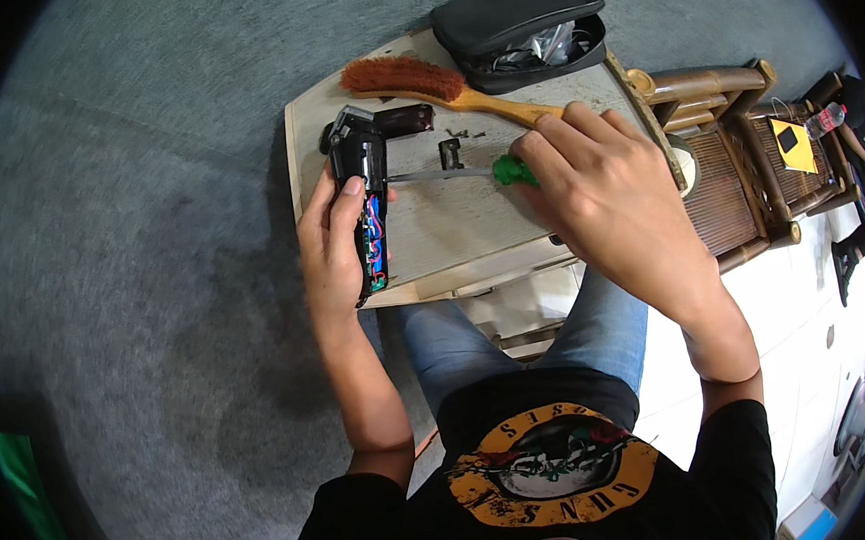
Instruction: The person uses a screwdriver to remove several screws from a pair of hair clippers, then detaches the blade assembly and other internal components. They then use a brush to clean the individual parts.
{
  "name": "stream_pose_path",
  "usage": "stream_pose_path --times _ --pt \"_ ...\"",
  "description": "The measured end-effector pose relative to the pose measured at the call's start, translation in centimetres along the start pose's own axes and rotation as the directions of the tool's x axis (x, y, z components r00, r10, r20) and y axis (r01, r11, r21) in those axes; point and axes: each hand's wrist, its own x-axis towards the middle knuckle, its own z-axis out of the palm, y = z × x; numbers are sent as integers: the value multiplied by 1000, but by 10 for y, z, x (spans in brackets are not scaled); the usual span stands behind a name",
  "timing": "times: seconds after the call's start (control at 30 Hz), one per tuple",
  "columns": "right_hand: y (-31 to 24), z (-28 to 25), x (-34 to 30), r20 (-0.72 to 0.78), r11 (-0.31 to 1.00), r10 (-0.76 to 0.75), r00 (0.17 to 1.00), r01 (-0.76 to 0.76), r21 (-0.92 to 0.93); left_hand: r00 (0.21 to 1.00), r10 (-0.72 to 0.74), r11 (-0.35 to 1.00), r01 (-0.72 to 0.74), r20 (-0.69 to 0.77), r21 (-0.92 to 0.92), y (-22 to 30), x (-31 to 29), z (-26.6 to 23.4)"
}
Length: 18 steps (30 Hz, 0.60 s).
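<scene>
left grip [332,255] clasping the clipper [361,161], right grip [602,186] the screwdriver [508,170], i should press gently, sparing wires [375,238] beside the left grip.

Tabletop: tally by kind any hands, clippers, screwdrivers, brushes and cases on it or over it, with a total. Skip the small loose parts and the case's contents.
Hands: 2 (left hand, right hand)
Clippers: 1, black clipper
Screwdrivers: 1, green-handled screwdriver
Brushes: 1, wooden-handled brush
Cases: 1, black case
Total: 6

There is one clipper [372,159]; one screwdriver [512,170]; one brush [452,88]; one case [518,15]; one bottle [826,120].
</scene>
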Motion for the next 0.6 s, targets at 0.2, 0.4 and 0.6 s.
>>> stream_pose_path --times 0.2,0.4,0.6 --pt "-8 -7 4 66 996 62 996 -66 65 999 6 1000 -5 -37 25 4 1 4" --pt "4 6 0 -51 999 -29 998 30 12 999 -6 998 8 -36 57 4 -1 1" --pt "-8 -4 4 40 993 86 996 -89 80 999 -30 999 30 -17 29 5 0 1"
